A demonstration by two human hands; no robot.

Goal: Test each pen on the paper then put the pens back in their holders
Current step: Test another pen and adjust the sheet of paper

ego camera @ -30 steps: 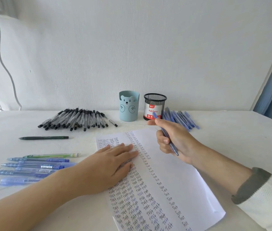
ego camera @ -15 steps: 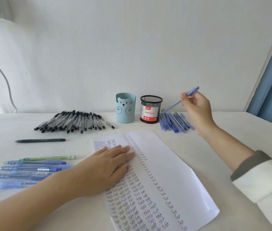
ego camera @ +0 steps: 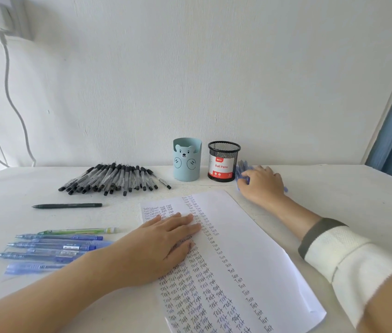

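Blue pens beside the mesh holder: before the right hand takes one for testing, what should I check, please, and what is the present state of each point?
1. The left hand presses the paper flat: ok.
2. Free space on the paper's right side: ok.
3. The right hand rests on the blue pen pile: ok.
4. One single pen in its grip: cannot tell, blurred.
5. The mesh holder and the bear holder stand upright: ok.
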